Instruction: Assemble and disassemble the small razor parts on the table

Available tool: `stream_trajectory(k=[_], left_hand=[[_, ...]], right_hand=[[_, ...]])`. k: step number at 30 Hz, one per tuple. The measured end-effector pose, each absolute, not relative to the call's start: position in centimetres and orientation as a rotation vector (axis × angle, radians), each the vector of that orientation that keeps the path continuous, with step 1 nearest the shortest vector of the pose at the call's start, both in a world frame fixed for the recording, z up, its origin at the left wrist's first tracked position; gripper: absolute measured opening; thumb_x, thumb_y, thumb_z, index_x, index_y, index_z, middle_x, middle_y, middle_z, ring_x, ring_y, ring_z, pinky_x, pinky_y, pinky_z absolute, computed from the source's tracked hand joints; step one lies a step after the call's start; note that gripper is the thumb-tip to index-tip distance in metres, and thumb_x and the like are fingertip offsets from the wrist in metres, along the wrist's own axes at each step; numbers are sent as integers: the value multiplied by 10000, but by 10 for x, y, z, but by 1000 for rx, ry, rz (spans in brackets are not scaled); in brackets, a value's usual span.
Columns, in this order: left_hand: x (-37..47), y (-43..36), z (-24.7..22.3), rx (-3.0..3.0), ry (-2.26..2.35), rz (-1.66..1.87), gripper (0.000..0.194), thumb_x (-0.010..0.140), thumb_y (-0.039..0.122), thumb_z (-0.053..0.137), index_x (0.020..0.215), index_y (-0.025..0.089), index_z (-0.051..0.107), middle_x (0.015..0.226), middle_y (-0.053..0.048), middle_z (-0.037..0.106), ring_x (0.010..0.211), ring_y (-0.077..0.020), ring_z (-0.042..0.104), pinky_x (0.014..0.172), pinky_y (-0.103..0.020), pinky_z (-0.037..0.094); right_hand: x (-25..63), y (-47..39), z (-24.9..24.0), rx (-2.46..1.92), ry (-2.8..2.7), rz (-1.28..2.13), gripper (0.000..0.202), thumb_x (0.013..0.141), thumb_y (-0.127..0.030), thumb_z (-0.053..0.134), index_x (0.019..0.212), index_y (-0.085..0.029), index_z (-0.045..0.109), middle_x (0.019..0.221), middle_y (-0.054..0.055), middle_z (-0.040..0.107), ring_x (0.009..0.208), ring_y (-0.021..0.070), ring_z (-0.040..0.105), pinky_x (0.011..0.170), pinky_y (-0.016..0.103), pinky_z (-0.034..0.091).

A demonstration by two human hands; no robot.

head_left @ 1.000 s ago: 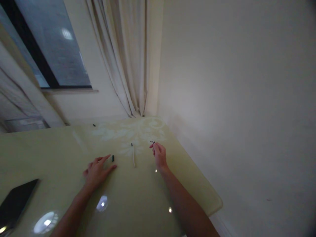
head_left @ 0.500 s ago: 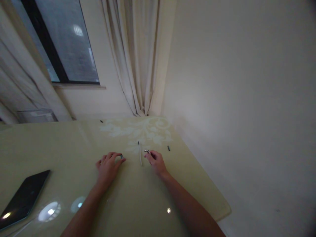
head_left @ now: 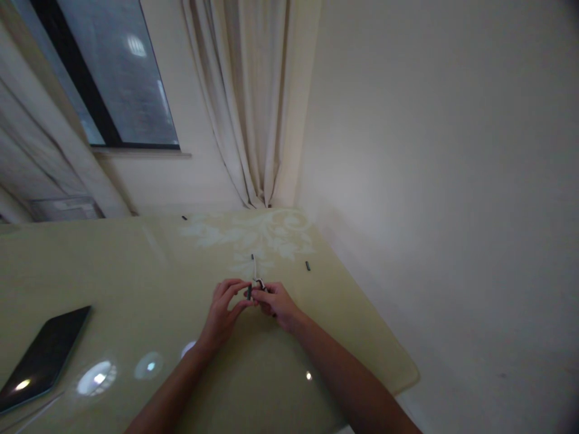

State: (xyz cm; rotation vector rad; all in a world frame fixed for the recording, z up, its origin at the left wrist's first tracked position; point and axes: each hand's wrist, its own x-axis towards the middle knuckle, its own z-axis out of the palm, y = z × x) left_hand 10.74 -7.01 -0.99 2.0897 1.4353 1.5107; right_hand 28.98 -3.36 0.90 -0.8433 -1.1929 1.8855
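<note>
Near the table's middle, my left hand (head_left: 228, 306) pinches a small dark bar-shaped piece (head_left: 249, 292) upright between thumb and fingertips. My right hand (head_left: 279, 304) meets it from the right, closed around a small black-and-white shiny object (head_left: 260, 283) whose kind I cannot make out. The fingertips of both hands are close together at the dark piece; whether the two held things touch is unclear. Just behind lies a thin white strip (head_left: 255, 266) with a dark end, its near part hidden by the hands.
On the glossy pale table (head_left: 136, 271) a small dark piece (head_left: 307, 266) lies to the right and another dark piece (head_left: 184, 217) near the back edge. A black tablet (head_left: 45, 355) with a white cable (head_left: 40, 413) is at left. Wall and curtains (head_left: 257, 120) border the table.
My left hand has moved right with the dark piece, up to my right hand. My right hand has shifted slightly, and its fingertips now meet the left hand's over the strip's near end.
</note>
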Motion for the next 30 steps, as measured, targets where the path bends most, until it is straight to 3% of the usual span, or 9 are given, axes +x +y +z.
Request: stream_trajectory(k=[7, 12, 16, 18, 23, 30], left_hand=[[113, -73, -5, 1959, 1372, 1506, 358, 884, 523, 714, 1138, 273, 761, 1092, -89, 675, 1027, -258, 602, 933, -406, 496], [115, -77, 10, 1669, 1248, 1365, 448, 855, 509, 736, 1201, 225, 722, 995, -67, 693, 763, -180, 578, 725, -303, 493], [117, -80, 15, 1407, 1211, 1209, 451, 887, 599, 647, 924, 162, 753, 756, -31, 642, 620, -135, 493, 579, -238, 399], [118, -81, 15, 1338, 1197, 1175, 473, 868, 619, 660, 874, 154, 750, 703, -10, 605, 588, -117, 446, 541, -222, 346], [121, -81, 11, 1237, 1159, 1115, 492, 768, 598, 782, 955, 142, 774, 705, 2, 606, 598, -107, 423, 543, -214, 325], [119, -80, -2, 1071, 1045, 1170, 548, 734, 616, 810, 1008, 142, 786, 706, -4, 612, 608, -105, 438, 575, -213, 357]], right_hand=[[290, -34, 6, -803, -1195, 1879, 384, 704, -453, 840, 876, -114, 787, 544, -64, 497, 409, 40, 258, 436, 254, 114], [295, -34, 8, -861, -1380, 1552, 354, 738, -469, 825, 849, -137, 777, 611, -39, 534, 514, 76, 367, 490, 231, 248], [300, -36, 12, -897, -1628, 1174, 281, 808, -421, 771, 780, -142, 745, 622, -24, 547, 568, 104, 418, 526, 233, 309], [302, -38, 13, -845, -1763, 947, 224, 843, -366, 729, 790, -149, 748, 633, -16, 567, 578, 111, 449, 546, 235, 341], [305, -40, 12, -629, -1922, 583, 200, 851, -247, 674, 999, -168, 783, 769, 39, 698, 648, 142, 590, 630, 236, 453], [309, -40, 10, -556, -2053, 480, 310, 858, -186, 666, 1151, -201, 767, 799, 40, 719, 681, 153, 624, 709, 239, 503]])
